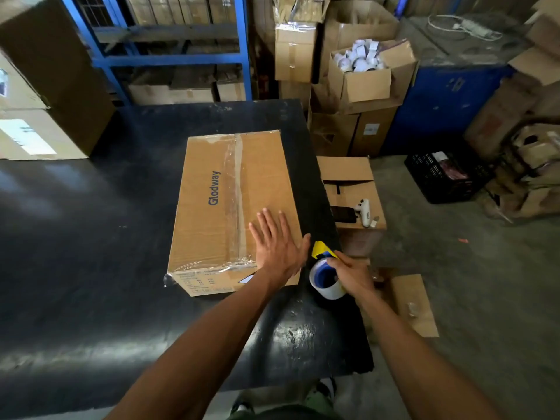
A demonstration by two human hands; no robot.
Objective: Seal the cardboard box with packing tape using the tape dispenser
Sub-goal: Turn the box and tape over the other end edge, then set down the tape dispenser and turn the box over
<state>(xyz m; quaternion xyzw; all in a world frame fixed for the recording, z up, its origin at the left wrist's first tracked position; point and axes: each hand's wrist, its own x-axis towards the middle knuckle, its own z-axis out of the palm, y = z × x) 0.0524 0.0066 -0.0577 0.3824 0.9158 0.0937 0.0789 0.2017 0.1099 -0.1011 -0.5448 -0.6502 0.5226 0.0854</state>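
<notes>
The box (233, 207) sits mid-frame on the black table (91, 237), centre seam taped. The left hand (278, 244) presses flat and open on its lid; the right hand (351, 275) grips the tape dispenser (325, 272) at the box's lower right corner. Starting off-edge could wrinkle the tape or miss the seam.

Left hand (277, 247) flat on cardboard box (233, 207); right hand (351, 275) grips tape dispenser (325, 274).

One closed cardboard box (233, 207) printed "Glodway" lies on the single black bench (91, 253), mid-frame. Two bare hands show: the left hand (277, 244) and the right hand (351, 275). There is one tape dispenser (325, 271), carrying one tape roll. At right sit one black crate (439, 177), one phone (344, 214) and one white handheld scanner (364, 212).
</notes>
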